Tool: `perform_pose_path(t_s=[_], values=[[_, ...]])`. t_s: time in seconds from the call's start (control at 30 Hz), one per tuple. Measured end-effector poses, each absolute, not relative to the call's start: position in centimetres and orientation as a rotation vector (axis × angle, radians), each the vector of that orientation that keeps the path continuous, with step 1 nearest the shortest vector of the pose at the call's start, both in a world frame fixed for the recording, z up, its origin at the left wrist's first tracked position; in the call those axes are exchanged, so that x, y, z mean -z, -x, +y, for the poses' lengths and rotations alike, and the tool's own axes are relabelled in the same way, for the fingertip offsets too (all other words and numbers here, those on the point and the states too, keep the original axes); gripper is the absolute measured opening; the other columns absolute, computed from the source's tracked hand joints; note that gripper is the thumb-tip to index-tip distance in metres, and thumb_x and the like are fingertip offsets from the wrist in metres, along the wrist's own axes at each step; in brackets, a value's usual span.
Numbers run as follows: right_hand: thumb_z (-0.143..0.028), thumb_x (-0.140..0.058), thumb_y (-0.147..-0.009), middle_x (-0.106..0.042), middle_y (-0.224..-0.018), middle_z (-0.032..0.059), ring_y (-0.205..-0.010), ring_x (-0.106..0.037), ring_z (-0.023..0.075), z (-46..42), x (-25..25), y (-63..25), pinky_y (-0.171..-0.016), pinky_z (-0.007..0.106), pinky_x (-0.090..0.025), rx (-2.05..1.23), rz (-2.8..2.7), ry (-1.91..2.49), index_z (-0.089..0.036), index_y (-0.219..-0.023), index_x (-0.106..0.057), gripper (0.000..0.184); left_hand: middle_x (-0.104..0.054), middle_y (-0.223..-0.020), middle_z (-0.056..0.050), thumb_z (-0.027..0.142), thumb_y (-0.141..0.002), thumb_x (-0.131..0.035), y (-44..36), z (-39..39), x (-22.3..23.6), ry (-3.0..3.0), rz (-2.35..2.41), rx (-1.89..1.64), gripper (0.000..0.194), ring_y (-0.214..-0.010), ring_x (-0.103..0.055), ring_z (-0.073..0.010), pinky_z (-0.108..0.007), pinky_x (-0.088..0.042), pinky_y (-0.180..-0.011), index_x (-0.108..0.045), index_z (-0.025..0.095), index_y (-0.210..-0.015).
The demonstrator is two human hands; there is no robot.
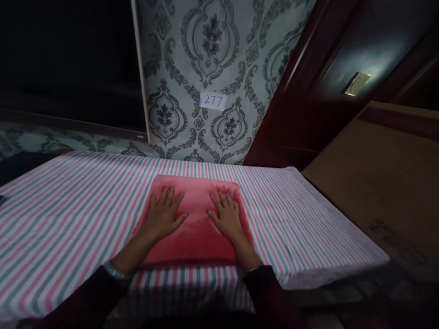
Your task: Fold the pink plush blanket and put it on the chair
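A red, plush-looking square pad, like a cushion (193,235), lies flat on the striped cloth (290,210) that covers the table. My left hand (163,213) rests palm down on its left part, fingers spread. On the right part of the cushion my right hand (227,215) also lies flat with the fingers apart. Neither hand grasps anything. Darker and lighter patches show in the pile around both hands. The cushion's near edge runs along the front edge of the table.
A large cardboard box (392,180) stands at the right, beside the table. Behind it is a dark red door (338,58). A wide black screen (65,53) hangs at the back left. On the patterned wall is a paper label (213,101) reading 277.
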State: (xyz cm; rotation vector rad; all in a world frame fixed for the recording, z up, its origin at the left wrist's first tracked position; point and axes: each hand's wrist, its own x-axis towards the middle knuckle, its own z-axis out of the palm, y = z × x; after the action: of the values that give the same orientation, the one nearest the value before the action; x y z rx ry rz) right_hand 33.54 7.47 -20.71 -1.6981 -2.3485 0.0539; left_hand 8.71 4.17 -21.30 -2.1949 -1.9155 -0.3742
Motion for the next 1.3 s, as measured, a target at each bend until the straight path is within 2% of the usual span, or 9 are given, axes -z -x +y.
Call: perform_pose_path(t_s=[0.17,0.3,0.43,0.53,0.77,0.87,1.07,1.17,1.3], values=[[-0.05,-0.046,-0.105,-0.021,-0.172,0.0084,-0.158,-0.016,0.0326,6.8,18.7,-33.5,-0.124,0.059,-0.018,-0.168,-2.388,1.739,-0.03,-0.163,-0.032,0.063,-0.031,-0.167,-0.02,0.057,-0.098,-0.047,-9.0,3.9,19.7,2.244,-1.983,0.271,0.072,-0.155,-0.024,-0.0418,-0.068,-0.016,-0.121,-0.042,0.019,-0.158],[-0.048,-0.041,-0.107,-0.026,-0.17,0.0082,-0.158,-0.018,0.0302,3.7,17.4,-33.6,-0.124,0.059,-0.017,-0.226,-2.5,1.527,-0.028,-0.162,-0.034,0.059,-0.027,-0.169,-0.018,0.061,-0.098,-0.042,-8.8,3.6,17.7,2.386,-2.069,0.169,0.074,-0.156,-0.021,-0.0411,-0.067,-0.016,-0.121,-0.038,0.021,-0.16],[-0.049,-0.042,-0.107,-0.03,-0.169,0.0066,-0.157,-0.023,0.0278,0.5,18.1,-33.7,-0.125,0.058,-0.018,-0.216,-2.641,1.24,-0.032,-0.158,-0.042,0.054,-0.032,-0.168,-0.012,0.058,-0.103,-0.028,-10.8,5.1,15.8,2.755,-1.824,0.217,0.066,-0.157,-0.025,-0.0301,-0.059,-0.017,-0.125,-0.032,0.027,-0.162],[-0.049,-0.043,-0.107,-0.029,-0.169,0.0064,-0.157,-0.023,0.0283,-0.5,19.3,-33.6,-0.125,0.058,-0.019,-0.214,-2.646,1.212,-0.031,-0.159,-0.04,0.055,-0.032,-0.168,-0.006,0.053,-0.106,-0.023,-13.8,7.9,15.4,2.979,-1.604,0.134,0.059,-0.157,-0.024,-0.0247,-0.056,-0.014,-0.126,-0.034,0.034,-0.161],[-0.049,-0.043,-0.106,-0.028,-0.17,0.0035,-0.157,-0.022,0.0277,-0.5,21.0,-33.5,-0.126,0.058,-0.02,-0.256,-2.576,1.218,-0.032,-0.161,-0.035,0.057,-0.018,-0.172,-0.01,0.055,-0.101,-0.041,-16.7,13.5,18.0,2.921,-1.499,0.031,0.067,-0.159,-0.011,-0.0351,-0.069,-0.003,-0.122,-0.029,0.031,-0.163],[-0.049,-0.044,-0.106,-0.029,-0.17,0.0019,-0.157,-0.021,0.0272,-0.5,21.2,-33.5,-0.126,0.057,-0.021,-0.244,-2.556,1.206,-0.034,-0.16,-0.036,0.057,-0.016,-0.173,-0.009,0.062,-0.1,-0.04,-15.9,15.1,18.3,2.925,-1.51,0.022,0.072,-0.159,-0.011,-0.0374,-0.068,-0.007,-0.122,-0.026,0.032,-0.164],[-0.05,-0.046,-0.105,-0.029,-0.169,0.0,-0.157,-0.023,0.0272,-0.5,21.2,-33.3,-0.126,0.055,-0.023,-0.242,-2.516,1.197,-0.034,-0.159,-0.039,0.057,-0.027,-0.17,-0.008,0.061,-0.101,-0.032,-15.4,17.9,17.6,2.884,-1.755,-0.023,0.067,-0.155,-0.025,-0.0371,-0.063,-0.014,-0.122,-0.029,0.036,-0.163],[-0.049,-0.046,-0.105,-0.029,-0.169,0.0008,-0.157,-0.022,0.0268,-0.6,20.8,-33.2,-0.126,0.055,-0.023,-0.226,-2.521,1.202,-0.033,-0.159,-0.039,0.056,-0.03,-0.169,-0.011,0.062,-0.1,-0.034,-15.8,18.5,17.0,2.836,-1.807,-0.051,0.069,-0.153,-0.03,-0.0389,-0.064,-0.017,-0.121,-0.031,0.033,-0.162],[-0.047,-0.048,-0.105,-0.037,-0.166,0.0035,-0.155,-0.028,0.025,-0.7,19.3,-34.2,-0.125,0.055,-0.025,-0.25,-2.549,1.179,-0.032,-0.157,-0.043,0.054,-0.023,-0.171,-0.014,0.061,-0.1,-0.038,-17.3,18.1,16.0,2.838,-1.721,-0.025,0.072,-0.157,-0.022,-0.0369,-0.062,-0.015,-0.123,-0.03,0.028,-0.163]])
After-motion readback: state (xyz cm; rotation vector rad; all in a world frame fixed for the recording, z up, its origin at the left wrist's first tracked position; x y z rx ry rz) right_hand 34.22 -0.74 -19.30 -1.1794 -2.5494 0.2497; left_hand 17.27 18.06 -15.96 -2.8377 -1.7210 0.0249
